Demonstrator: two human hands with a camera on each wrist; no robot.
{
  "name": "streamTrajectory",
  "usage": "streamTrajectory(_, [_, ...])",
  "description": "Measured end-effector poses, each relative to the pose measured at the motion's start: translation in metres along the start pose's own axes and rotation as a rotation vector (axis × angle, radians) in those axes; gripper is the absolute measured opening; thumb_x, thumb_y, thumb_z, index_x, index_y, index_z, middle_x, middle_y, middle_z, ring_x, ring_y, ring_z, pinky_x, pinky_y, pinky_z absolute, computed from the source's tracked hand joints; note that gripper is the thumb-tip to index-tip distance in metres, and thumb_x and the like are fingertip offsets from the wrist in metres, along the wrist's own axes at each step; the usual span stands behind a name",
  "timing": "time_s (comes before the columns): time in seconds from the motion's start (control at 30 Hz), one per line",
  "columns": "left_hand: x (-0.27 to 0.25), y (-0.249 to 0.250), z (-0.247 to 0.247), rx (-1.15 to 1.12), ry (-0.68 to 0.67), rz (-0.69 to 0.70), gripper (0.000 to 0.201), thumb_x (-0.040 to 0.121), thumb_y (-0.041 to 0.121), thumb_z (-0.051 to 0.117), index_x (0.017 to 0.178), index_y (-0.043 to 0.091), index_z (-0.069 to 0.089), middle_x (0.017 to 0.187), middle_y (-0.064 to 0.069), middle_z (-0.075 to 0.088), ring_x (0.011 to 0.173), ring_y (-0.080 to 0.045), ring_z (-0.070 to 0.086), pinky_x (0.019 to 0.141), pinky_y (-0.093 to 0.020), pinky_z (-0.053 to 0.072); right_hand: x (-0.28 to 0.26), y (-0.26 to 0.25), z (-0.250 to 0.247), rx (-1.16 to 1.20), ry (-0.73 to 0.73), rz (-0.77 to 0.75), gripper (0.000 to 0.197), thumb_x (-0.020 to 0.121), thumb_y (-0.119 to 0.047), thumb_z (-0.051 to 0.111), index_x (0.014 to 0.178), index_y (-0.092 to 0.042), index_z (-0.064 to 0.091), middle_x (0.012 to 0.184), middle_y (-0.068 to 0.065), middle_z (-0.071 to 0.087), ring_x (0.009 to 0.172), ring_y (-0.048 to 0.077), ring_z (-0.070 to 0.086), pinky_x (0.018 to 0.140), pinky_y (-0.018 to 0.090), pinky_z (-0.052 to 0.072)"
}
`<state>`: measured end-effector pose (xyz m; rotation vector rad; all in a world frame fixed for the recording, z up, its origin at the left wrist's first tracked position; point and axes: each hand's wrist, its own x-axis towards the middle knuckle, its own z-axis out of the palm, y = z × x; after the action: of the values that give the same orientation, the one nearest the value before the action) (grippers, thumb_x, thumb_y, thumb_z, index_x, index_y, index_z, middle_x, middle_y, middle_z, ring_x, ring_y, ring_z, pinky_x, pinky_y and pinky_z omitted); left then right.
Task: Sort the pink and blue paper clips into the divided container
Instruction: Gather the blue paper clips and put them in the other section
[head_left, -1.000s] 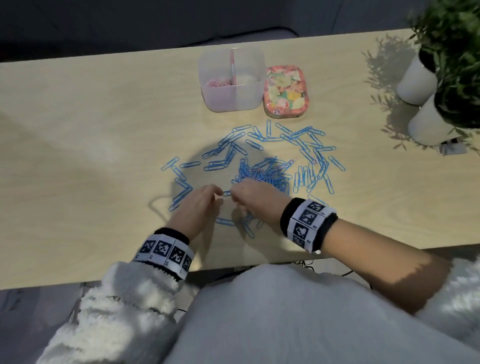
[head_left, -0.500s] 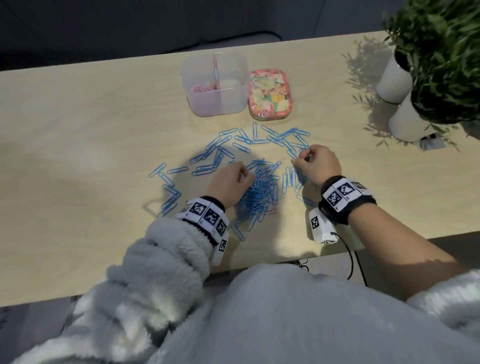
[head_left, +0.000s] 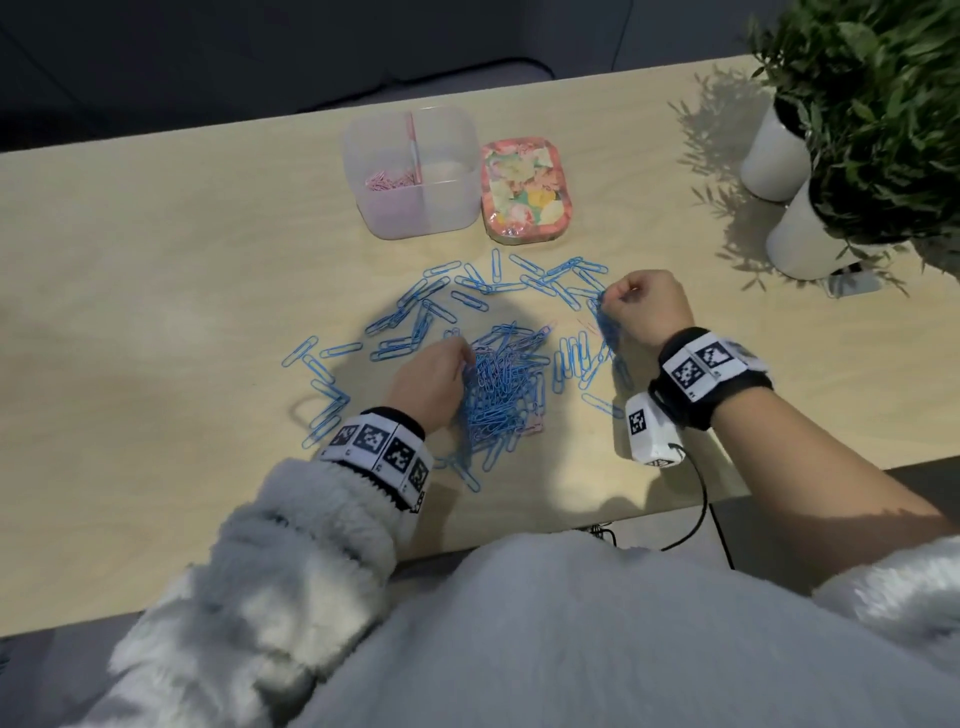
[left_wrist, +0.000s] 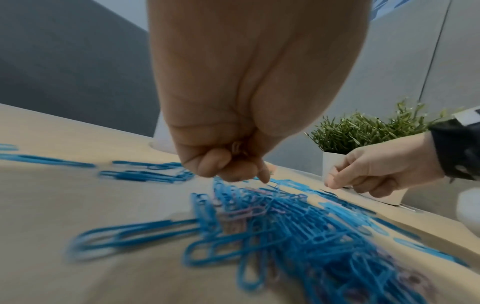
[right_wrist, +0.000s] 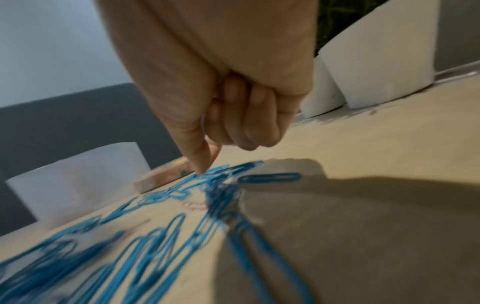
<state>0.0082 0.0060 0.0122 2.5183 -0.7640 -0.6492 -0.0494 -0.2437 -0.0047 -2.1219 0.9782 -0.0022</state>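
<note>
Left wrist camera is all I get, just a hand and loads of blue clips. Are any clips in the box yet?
Observer: Yes. The head view shows pink paper clips in the left compartment of the divided container.
Operator: Any blue ones in there?
Observer: None that I can see. Its right compartment shows no clips.
Operator: What's next to the box?
Observer: A flowery pink tin, close beside its right side.

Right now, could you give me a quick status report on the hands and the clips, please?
Left hand curled at the clip pile, holding pink clips. Right hand pinching blue clips. Divided container: pink on left, right compartment looks empty. Nothing blocking.
</note>
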Motion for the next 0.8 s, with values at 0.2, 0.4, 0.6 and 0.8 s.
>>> streamTrajectory(0.2, [0.043, 0.049, 0.008, 0.008, 0.065, 0.066, 0.024, 0.094, 0.028, 0.045, 0.105, 0.01, 0.057, 0.106, -0.008, 0.062, 0.096, -0.026, 0.058, 0.073, -0.031, 0.04, -0.013, -0.003, 0.024, -0.257, -0.004, -0.025, 0.004, 0.08, -0.02, 0.064, 0.079, -0.016, 0.064, 0.092, 0.007, 0.07, 0.091, 0.028, 0.063, 0.076, 0.031, 0.045])
streamTrajectory(0.4, [0.067, 0.052, 0.02, 0.149, -0.059, 0.056, 0.026, 0.092, 0.028, 0.05, 0.099, 0.006, 0.061, 0.108, -0.012, 0.06, 0.098, -0.031, 0.059, 0.079, -0.036, 0.046, -0.016, -0.003, 0.016, -0.326, -0.123, -0.031, 0.012, 0.08, -0.015, 0.056, 0.072, -0.009, 0.062, 0.08, 0.013, 0.068, 0.08, 0.032, 0.062, 0.066, 0.028, 0.042])
streamTrajectory(0.6, [0.071, 0.022, -0.002, -0.107, 0.011, -0.041, 0.021, 0.091, 0.023, 0.053, 0.096, 0.006, 0.064, 0.083, -0.005, 0.056, 0.085, -0.025, 0.056, 0.07, -0.028, 0.037, -0.023, 0.001, 0.009, 0.318, -0.144, -0.01, 0.015, 0.087, -0.002, 0.046, 0.075, -0.01, 0.046, 0.054, 0.006, 0.048, 0.04, 0.015, 0.041, 0.039, 0.019, 0.033])
streamTrajectory(0.8, [0.066, 0.006, -0.016, -0.076, 0.121, -0.042, 0.022, 0.087, 0.02, 0.057, 0.106, 0.012, 0.065, 0.07, -0.003, 0.047, 0.081, -0.031, 0.056, 0.071, -0.033, 0.043, -0.016, -0.015, 0.026, 0.406, -0.24, -0.022, 0.02, 0.089, -0.005, 0.046, 0.076, -0.018, 0.053, 0.061, 0.001, 0.051, 0.036, 0.002, 0.042, 0.042, 0.018, 0.033])
